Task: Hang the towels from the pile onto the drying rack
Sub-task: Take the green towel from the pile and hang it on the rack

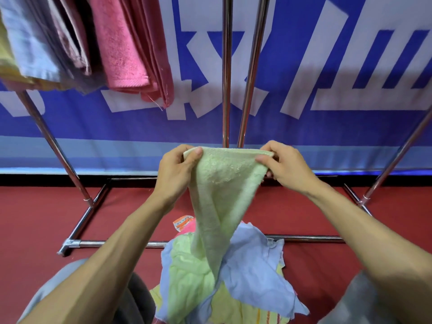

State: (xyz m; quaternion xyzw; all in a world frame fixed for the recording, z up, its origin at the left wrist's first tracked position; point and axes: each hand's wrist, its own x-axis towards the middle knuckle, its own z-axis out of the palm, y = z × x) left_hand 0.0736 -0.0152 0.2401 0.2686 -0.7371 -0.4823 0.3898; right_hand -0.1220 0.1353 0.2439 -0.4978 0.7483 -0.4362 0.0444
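Thumbs and fingers of left hand [176, 170] and right hand [284, 164] pinch green towel [219, 183] top corners

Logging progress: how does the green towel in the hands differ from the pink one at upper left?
The green towel is pinched at its top edge by the left hand and right hand; the pink towel hangs untouched. The green towel's tail reaches the pile; the pink towel hangs folded, clear of it. Both look like terry cloth.
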